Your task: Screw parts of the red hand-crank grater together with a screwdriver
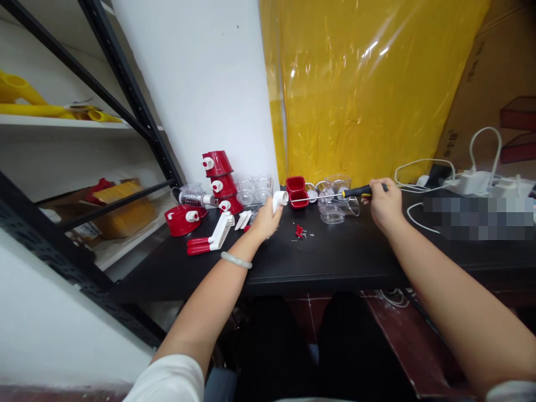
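My left hand (268, 221) is closed around a white plastic part (280, 198) with a round opening facing right. In my right hand (384, 202) is a long screwdriver (355, 191) with a black and yellow handle, its thin shaft pointing left. The shaft's tip is near the opening of the white part; whether they touch I cannot tell. Below, on the black table (326, 257), lie small red pieces (298, 230) and several screws (305, 236). White handles with red grips (198, 245) rest left of my left hand.
Stacked red housings (221, 183) and another red housing (182, 220) stand at the left. A red container (296, 192) and clear plastic cups (333, 212) are behind the screwdriver. White chargers (475, 181) with cables lie at the right. A black metal shelf (121, 72) rises on the left.
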### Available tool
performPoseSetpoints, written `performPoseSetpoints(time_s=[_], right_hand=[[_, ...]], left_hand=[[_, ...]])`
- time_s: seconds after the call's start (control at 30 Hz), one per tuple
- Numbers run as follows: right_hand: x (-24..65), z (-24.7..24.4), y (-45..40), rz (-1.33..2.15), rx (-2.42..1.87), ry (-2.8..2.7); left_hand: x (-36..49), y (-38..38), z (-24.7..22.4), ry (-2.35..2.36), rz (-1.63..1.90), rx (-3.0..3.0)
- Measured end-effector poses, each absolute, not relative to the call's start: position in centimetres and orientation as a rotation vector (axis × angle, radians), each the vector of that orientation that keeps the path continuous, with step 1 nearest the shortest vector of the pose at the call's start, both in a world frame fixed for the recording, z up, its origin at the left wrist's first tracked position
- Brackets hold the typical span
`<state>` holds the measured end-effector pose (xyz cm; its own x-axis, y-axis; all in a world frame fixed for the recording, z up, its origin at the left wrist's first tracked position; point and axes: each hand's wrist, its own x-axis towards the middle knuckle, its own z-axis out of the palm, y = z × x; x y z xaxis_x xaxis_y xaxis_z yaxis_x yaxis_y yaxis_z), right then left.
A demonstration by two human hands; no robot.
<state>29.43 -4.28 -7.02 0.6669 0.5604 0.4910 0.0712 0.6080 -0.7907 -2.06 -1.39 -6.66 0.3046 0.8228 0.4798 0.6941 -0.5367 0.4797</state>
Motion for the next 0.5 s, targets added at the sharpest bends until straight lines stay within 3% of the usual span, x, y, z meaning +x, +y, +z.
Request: performPoseSetpoints(time_s=[0.5], right_hand=[[29.47, -7.09, -4.33, 0.309, -0.911, -0.842]], left_hand=[[-2.36, -1.32, -6.63, 1.387, 1.066, 2.423]])
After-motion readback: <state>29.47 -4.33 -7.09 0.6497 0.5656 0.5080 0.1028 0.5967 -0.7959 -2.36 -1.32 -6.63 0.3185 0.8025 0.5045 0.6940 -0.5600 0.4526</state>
